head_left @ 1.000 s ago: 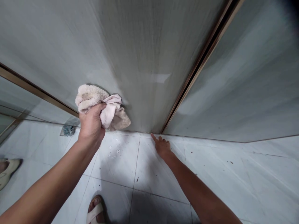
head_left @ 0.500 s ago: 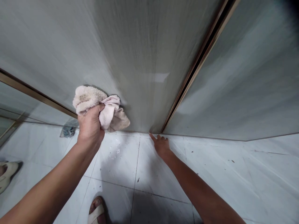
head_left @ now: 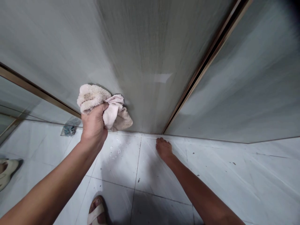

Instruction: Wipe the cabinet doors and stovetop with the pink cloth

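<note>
Single head view, looking steeply down, close on wall panel (head_left: 145,62) base, floor (head_left: 234,175)

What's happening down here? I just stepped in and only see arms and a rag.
A person is crouched low by a grey wall panel. The left hand grips a bunched pinkish cloth pressed against the panel near its bottom edge. The right hand rests, fingers curled, on the white tiled floor beside the brass strip. A sandalled foot shows below.

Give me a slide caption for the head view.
Left hand presses a towel against the wall; right hand rests on the floor.
</note>
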Available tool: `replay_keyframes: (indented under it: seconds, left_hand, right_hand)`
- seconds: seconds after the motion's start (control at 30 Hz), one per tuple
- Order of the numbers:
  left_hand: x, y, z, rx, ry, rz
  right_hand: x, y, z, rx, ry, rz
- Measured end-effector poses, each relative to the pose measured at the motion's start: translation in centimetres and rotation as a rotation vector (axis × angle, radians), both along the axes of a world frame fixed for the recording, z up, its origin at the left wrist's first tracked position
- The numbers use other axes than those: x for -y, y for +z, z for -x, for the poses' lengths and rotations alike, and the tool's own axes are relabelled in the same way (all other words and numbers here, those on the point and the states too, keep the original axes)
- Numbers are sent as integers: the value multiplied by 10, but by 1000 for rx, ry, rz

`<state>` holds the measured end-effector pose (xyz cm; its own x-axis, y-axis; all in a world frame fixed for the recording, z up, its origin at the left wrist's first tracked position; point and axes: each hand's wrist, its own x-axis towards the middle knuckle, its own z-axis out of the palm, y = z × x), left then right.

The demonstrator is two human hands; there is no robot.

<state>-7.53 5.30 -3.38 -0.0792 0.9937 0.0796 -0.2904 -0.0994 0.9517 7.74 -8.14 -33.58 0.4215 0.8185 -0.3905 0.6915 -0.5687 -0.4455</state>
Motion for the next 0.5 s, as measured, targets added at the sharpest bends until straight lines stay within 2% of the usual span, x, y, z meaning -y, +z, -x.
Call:
replay_keyframes:
  seconds: [0.33,0.5]
  left_hand:
    - [3,1,-1,-28,16,16]
    - [1,-1,-1,-19,7,2]
  right_hand:
    - [-2,-27,-7,-698,-447,-326]
    - [1,-36,-7,-802,-612,-367]
